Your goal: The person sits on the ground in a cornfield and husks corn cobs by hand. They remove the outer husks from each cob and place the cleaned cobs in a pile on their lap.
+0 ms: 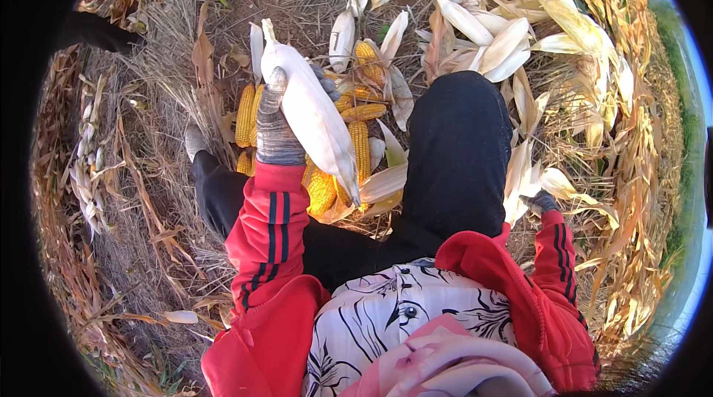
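Observation:
My left hand (276, 124), in a grey knit glove, grips an ear of corn in its pale dry husk (312, 107). The stalk end points away from me and the tip hangs towards my lap. Beneath it, bare yellow corn cobs (361, 146) lie in a loose heap on the ground between my legs, partly hidden by the ear and my forearm. Beyond my right knee, my gloved right hand (540, 203) is low among loose dry husks (521, 180). Its fingers are too small and covered to show whether they hold anything.
My bent right knee (459, 146) rises beside the heap. Husks and unpeeled ears (501, 46) are piled at the upper right. Dry stalks (629, 230) line the right side. A dark-clothed limb (103, 32) shows at the upper left. More ears (86, 168) lie at the far left.

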The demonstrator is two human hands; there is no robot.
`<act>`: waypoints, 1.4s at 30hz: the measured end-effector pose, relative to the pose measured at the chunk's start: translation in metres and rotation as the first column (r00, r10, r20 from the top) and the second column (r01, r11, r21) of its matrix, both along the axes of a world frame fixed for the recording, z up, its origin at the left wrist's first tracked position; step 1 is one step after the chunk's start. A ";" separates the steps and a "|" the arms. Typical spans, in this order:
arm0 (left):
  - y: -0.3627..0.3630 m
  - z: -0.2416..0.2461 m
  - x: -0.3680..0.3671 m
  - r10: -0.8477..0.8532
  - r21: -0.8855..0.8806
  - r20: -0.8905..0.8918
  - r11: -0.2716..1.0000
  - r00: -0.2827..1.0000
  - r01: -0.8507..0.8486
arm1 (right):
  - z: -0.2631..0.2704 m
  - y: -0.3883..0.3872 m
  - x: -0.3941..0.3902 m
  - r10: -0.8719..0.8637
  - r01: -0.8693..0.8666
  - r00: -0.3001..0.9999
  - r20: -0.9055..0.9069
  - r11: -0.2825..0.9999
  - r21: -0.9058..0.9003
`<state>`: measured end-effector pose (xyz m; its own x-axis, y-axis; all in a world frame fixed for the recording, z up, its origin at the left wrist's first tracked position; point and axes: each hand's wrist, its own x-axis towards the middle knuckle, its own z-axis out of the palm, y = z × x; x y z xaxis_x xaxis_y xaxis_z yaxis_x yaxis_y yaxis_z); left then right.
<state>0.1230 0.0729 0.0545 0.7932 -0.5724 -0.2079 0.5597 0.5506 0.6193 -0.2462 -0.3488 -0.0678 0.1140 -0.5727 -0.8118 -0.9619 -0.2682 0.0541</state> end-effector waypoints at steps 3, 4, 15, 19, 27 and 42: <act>0.004 -0.004 0.005 0.154 -0.074 -0.073 0.984 0.985 -0.159 | 0.060 -0.005 0.017 0.174 -0.175 0.985 -0.016 0.978 -0.114; 0.005 -0.006 0.007 0.217 -0.085 -0.089 0.971 0.972 -0.225 | 0.083 -0.007 0.033 0.458 -0.452 0.884 -0.091 0.789 -0.416; 0.029 0.004 0.021 0.441 -0.353 -0.063 0.829 0.895 -0.434 | 0.193 0.228 0.279 -0.050 -0.639 0.334 0.941 0.722 0.265; 0.044 0.016 0.021 0.440 -0.433 -0.100 0.788 0.893 -0.437 | 0.165 0.284 0.308 0.114 -0.785 0.428 0.897 0.539 0.306; 0.047 0.015 0.030 0.438 -0.465 -0.153 0.760 0.886 -0.455 | 0.140 0.289 0.305 -0.236 -0.722 0.386 0.892 0.525 0.451; 0.042 0.005 0.030 0.465 -0.204 0.059 0.872 0.884 -0.445 | 0.149 0.289 0.305 0.337 -0.374 -0.443 0.831 0.773 -0.513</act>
